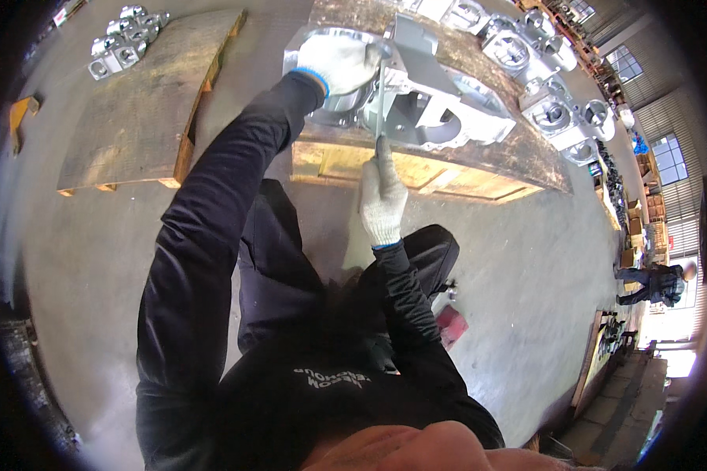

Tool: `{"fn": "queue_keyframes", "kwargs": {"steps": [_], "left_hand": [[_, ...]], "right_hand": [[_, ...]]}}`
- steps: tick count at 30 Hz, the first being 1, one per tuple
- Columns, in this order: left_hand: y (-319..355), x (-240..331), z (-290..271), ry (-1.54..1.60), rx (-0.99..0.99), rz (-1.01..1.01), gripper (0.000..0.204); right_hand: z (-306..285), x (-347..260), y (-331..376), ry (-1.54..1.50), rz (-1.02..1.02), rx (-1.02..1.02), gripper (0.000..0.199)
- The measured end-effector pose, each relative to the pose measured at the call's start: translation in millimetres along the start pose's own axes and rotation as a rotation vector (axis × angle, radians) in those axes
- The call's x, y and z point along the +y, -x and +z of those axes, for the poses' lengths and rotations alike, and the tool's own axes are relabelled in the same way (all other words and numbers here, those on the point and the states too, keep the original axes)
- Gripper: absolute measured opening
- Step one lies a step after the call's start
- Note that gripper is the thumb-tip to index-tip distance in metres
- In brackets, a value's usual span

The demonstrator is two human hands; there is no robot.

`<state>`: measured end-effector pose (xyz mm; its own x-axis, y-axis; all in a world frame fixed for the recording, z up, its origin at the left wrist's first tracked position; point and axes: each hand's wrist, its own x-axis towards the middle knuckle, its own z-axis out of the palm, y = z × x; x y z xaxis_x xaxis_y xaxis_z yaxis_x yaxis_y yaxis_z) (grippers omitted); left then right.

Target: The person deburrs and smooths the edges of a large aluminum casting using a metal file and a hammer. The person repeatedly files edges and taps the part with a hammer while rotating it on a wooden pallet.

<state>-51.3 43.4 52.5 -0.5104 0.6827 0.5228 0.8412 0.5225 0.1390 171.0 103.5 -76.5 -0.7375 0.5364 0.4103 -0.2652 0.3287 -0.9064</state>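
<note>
A silvery metal casting [491, 122] with large round openings lies on the wooden pallet in front of me. Across its near left part runs a long, slim grey file [381, 106]. My right hand [383, 200], in a white knit glove, is closed round the file's near end, just off the pallet's front edge. At the far end, my gloved left hand [334, 61] grips the file with its fingertips, its palm over the shiny round part of the casting. The glove hides some of the metal beneath it.
The castings rest on a wooden pallet [440, 179]. More castings [554, 114] line its right side. Another pallet [126, 118] lies at left, with several castings [122, 47] beyond. A red object [451, 326] is on the floor by my right leg. Far right, a person [656, 284] stands.
</note>
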Motion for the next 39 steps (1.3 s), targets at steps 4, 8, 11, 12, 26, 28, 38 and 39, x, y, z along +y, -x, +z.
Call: {"fn": "queue_keyframes", "kwargs": {"steps": [4,8,11,12,26,28,38,39], "left_hand": [[-3.5,-3.1,2.7,-0.02,0.012,0.031,0.048],[-5.0,-3.5,5.5,-0.028,0.061,0.001,0.05],[-2.8,-2.3,5.2,-0.058,0.045,-0.024,0.051],[-1.5,-2.7,4.2,-0.027,0.035,-0.016,0.053],[-4.1,-11.1,9.4,-0.08,0.005,0.079,0.047],[-3.5,-10.2,8.4,-0.069,0.019,0.078,0.047],[-3.9,-4.4,8.4,-0.022,0.109,0.06,0.046],[-1.5,-4.1,10.2,-0.006,0.104,0.055,0.045]], "right_hand": [[18.9,22.9,40.8,0.067,0.063,0.024,0.05],[-1.7,20.4,82.4,0.378,-0.111,0.019,0.053],[-31.6,12.9,70.3,0.284,-0.114,0.015,0.052],[-38.9,10.7,58.1,0.283,-0.098,0.008,0.051],[-14.9,-10.6,4.0,0.013,0.212,-0.058,0.048],[-14.8,2.3,12.2,0.061,0.28,-0.057,0.049],[-58.3,-1.3,105.8,0.159,0.224,-0.131,0.048],[-66.2,-5.1,91.4,0.137,0.322,-0.046,0.05]]}}
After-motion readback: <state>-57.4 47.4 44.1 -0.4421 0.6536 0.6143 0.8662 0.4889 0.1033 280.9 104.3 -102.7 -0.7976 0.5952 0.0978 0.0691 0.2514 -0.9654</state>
